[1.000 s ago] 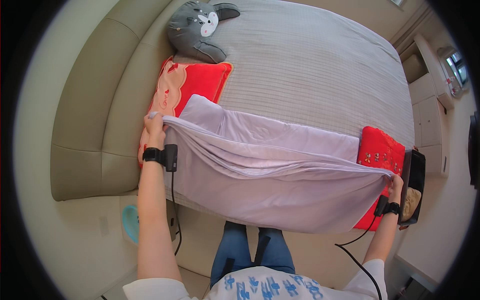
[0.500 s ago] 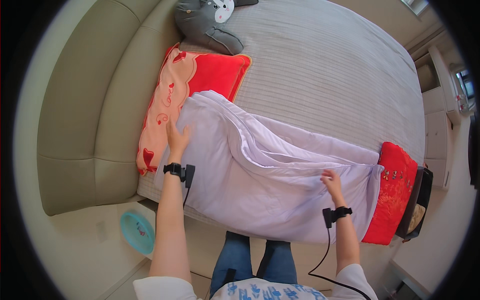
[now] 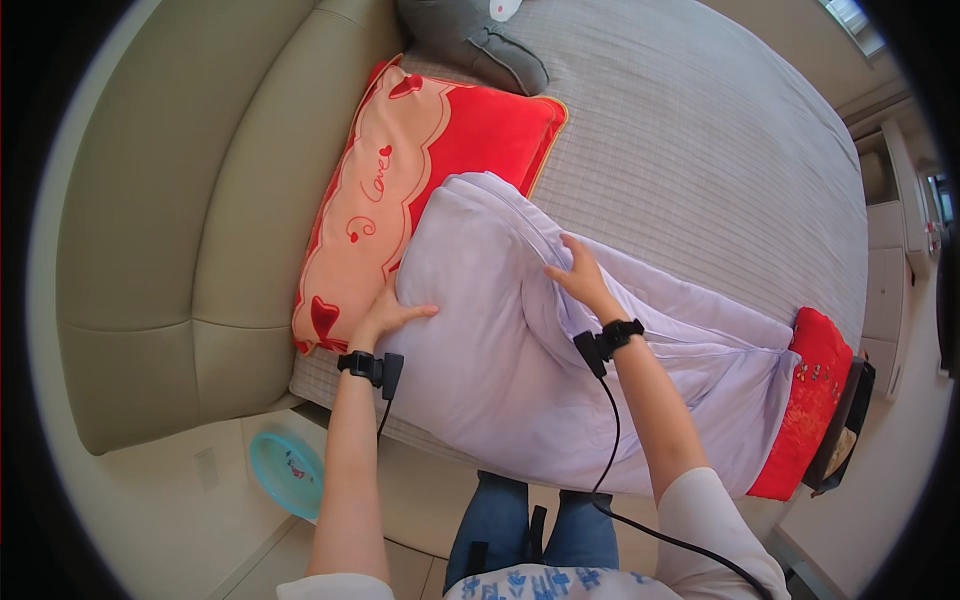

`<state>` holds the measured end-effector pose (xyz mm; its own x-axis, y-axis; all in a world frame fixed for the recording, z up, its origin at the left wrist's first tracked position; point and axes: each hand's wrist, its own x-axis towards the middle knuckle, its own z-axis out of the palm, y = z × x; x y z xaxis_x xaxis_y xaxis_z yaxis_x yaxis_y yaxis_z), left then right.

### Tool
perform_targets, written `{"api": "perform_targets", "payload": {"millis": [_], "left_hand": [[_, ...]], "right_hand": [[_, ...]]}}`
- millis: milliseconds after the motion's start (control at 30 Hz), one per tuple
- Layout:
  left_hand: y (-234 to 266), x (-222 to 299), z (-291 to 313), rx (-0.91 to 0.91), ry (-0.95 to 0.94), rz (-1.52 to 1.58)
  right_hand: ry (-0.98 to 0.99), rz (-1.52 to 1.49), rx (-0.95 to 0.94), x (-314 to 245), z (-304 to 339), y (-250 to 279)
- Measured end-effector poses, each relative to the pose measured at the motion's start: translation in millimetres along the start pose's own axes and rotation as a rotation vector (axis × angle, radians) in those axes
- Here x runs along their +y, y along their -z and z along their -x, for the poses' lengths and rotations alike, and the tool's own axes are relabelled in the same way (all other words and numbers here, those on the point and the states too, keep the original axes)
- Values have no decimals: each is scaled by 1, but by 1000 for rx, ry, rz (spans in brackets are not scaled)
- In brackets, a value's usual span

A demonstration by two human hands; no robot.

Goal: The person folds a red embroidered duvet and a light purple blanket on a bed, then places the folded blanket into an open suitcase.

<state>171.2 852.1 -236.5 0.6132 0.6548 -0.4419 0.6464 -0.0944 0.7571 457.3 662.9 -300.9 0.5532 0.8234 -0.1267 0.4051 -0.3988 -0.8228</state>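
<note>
A pale lavender quilt (image 3: 480, 370), loosely folded with wavy edges, covers the near side of the bed. At its pillow end, my left hand (image 3: 385, 315) is open, thumb stretched over the cloth and the other fingers along the edge, partly hidden. Over the quilt's upper folds reaches my right hand (image 3: 585, 280), fingers and thumb apart at a raised seam; whether it presses on the cloth I cannot tell. The red and peach pillow (image 3: 395, 185), patterned with hearts, lies just beyond my left hand, and the quilt's corner overlaps it.
A padded olive headboard (image 3: 150, 270) borders the left. The bed has a grey striped sheet (image 3: 700, 140), with a grey plush toy (image 3: 480, 50) at the far left. Red folded cloth (image 3: 800, 410) is at the right end. A turquoise basin (image 3: 285, 475) stands below the headboard.
My right hand has moved left and up from the quilt's right part to its upper folds. My left hand has turned its thumb over the quilt's edge. The view has shifted slightly.
</note>
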Motion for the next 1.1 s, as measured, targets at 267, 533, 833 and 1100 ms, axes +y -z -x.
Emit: {"api": "perform_targets", "payload": {"millis": [267, 533, 833, 1100], "left_hand": [[-12, 21, 32, -45, -16, -75], [-4, 23, 107, 525, -268, -409], [26, -86, 78, 591, 136, -416], [-43, 42, 29, 411, -196, -941]], "right_hand": [[-42, 236, -54, 4, -58, -45], [308, -196, -329, -69, -67, -50], [219, -38, 129, -97, -37, -60], [-185, 373, 260, 133, 167, 138]]}}
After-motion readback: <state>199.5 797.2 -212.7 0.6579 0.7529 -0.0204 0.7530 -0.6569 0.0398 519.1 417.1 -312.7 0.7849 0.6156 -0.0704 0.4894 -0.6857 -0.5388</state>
